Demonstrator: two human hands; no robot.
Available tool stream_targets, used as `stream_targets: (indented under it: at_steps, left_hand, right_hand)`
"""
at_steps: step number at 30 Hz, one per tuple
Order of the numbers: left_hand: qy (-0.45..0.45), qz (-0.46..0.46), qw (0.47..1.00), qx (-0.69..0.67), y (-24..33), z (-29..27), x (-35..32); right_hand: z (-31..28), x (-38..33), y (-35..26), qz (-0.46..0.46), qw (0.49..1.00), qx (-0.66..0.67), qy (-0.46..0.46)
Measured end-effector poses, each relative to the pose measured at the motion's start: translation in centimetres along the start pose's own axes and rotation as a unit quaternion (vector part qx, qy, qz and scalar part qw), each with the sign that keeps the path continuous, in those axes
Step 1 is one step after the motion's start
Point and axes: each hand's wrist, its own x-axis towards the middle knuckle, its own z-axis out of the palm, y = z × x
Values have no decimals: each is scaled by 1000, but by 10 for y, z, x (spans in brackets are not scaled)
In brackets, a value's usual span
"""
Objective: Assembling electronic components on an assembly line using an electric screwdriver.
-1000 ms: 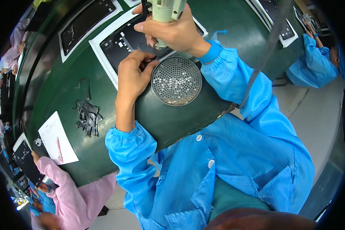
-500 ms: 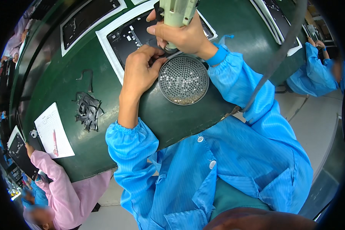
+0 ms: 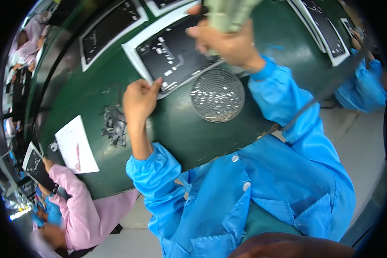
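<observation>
"What's changed, going from the left?"
"Our left hand (image 3: 141, 102) has moved to the black panel's (image 3: 187, 47) near left corner; we can't tell whether its fingers hold anything. That leaves none of its fingers beside the round perforated dish (image 3: 218, 95). Our right hand (image 3: 234, 45) grips 1 pale green tool (image 3: 230, 15), blurred, perhaps lifted."
"How does our panel look?"
"Flat on white backing (image 3: 135, 58) on our bench (image 3: 176, 137), dark, with scattered white patches."
</observation>
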Motion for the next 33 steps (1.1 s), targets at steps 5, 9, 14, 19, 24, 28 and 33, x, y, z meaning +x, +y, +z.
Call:
stream_targets:
  at_steps: [5,9,14,19,24,28,33]
  left_hand:
    - [136,66,894,-422,-7,-35,8]
    - [263,131,886,-359,-25,-125,36]
    - [364,111,897,-223,-114,-295,62]
    - [533,-55,748,392,-171,-357,59]
    - [148,3,978,144,-133,-229,43]
    - [9,63,993,98,-83,-128,12]
    - [-70,-24,987,146,-74,-95,13]
  right_hand:
    - [-33,-18,-27,12,1000,5,5]
    - [-53,-35,-18,35,999,-8,23]
    - [-55,-33,-21,65,998,-14,12]
    - [-57,-33,-18,76,997,-16,-2]
    - [-59,-30,-16,64,997,-30,17]
    - [-53,-27,-15,39,999,-34,9]
    - [-60,-24,-21,46,996,-74,-1]
